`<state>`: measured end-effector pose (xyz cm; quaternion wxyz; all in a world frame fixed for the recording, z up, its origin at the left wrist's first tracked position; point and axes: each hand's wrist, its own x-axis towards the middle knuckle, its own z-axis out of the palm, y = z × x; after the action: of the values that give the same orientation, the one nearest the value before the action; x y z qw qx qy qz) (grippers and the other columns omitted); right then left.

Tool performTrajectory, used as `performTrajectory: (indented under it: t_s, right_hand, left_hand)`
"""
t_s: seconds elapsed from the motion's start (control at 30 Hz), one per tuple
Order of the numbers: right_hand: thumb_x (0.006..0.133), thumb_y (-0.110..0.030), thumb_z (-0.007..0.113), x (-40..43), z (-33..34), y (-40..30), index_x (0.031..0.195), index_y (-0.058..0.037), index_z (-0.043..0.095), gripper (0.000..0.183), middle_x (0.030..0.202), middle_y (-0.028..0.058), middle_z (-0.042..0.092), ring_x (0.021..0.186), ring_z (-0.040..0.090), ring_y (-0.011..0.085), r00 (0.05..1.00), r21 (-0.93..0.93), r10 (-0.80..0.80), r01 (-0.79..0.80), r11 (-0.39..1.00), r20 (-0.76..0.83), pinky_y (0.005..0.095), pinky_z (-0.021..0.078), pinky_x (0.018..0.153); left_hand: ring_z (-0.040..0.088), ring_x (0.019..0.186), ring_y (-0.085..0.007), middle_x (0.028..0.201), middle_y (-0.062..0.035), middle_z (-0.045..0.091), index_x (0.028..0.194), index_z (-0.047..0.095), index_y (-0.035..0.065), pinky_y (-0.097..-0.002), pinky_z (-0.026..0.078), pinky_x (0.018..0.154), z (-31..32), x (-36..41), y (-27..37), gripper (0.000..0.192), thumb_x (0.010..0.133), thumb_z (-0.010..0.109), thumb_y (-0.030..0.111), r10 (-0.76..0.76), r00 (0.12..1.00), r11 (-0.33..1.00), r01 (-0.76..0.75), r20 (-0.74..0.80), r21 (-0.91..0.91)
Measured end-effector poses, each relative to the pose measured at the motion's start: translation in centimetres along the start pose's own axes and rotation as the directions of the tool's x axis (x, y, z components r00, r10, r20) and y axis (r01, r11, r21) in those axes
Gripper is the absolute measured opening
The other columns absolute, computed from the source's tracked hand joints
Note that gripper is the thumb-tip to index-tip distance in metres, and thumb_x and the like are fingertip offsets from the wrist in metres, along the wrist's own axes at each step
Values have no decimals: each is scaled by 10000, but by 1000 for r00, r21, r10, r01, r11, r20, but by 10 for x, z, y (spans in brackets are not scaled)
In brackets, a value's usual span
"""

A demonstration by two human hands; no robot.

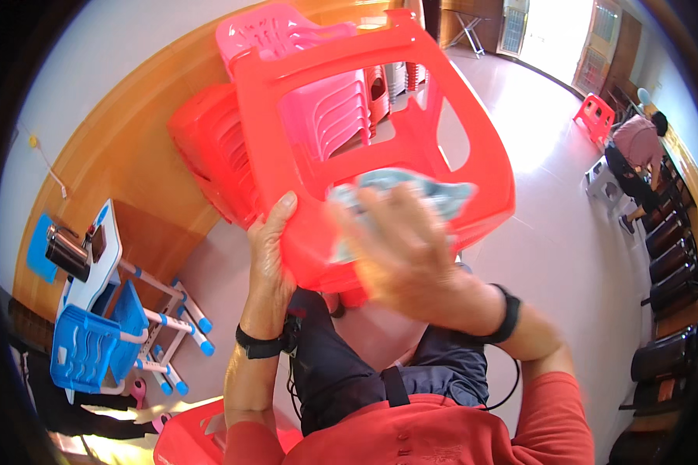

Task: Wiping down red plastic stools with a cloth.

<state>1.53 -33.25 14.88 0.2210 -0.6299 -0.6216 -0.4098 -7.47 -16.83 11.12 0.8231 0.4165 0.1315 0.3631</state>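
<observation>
A red plastic stool (488, 168) is tipped up before me, its legs and cut-out openings facing upward and away. My left hand (270, 238) grips its near left edge, the thumb lying on the outer face. Pressed to the near panel is a pale blue-green cloth (436, 192), held under my right hand (401, 250). That hand is blurred, and its fingers hide part of the cloth. Both wrists wear black bands. The stool's near end is over my knees.
Stacked red chairs (209, 145) and pink chairs (326, 116) stand behind the stool. At left are a small desk (110, 250) with a kettle (67, 253) and a blue chair (87, 349). A person (637, 145) bends over a row of dark chairs (669, 256) at right.
</observation>
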Motion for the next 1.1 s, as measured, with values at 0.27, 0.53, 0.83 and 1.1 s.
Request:
performTrajectory:
  t_s: [0.27,0.53,0.83,1.1]
  right_hand:
    - [665,-138,626,7,9,-17,1083,-26,578,435,989,153,546,845,527,298,998,328,-50,38,944,30,379,473,648]
    - [644,-28,607,-27,-38,86,1078,-58,614,435,989,127,580,852,520,288,979,-164,192,-179,970,66,370,483,674]
    - [649,-104,640,-12,-15,-4,1076,-50,612,431,972,157,568,815,533,267,999,78,-44,44,996,9,376,474,672]
    - [659,-165,656,-42,-46,23,1057,-69,612,411,1000,115,549,781,530,243,988,17,-80,79,997,133,336,474,629]
  left_hand:
    - [626,731,-174,810,-55,612,948,585,20,-313,538,676,-32,-3,-3,211,847,628,200,28,996,985,-41,79,167]
    - [612,931,-210,1061,-121,591,1142,493,-41,-342,511,838,-20,-5,-10,440,808,643,201,79,997,995,-80,21,54]
    - [597,809,-168,935,-91,604,1050,544,-34,-289,494,730,16,-21,-21,365,770,675,161,110,992,978,-97,-58,186]
    - [587,849,-176,976,-106,591,1104,502,-49,-304,485,762,18,-36,-33,482,744,669,225,167,985,958,-172,43,228]
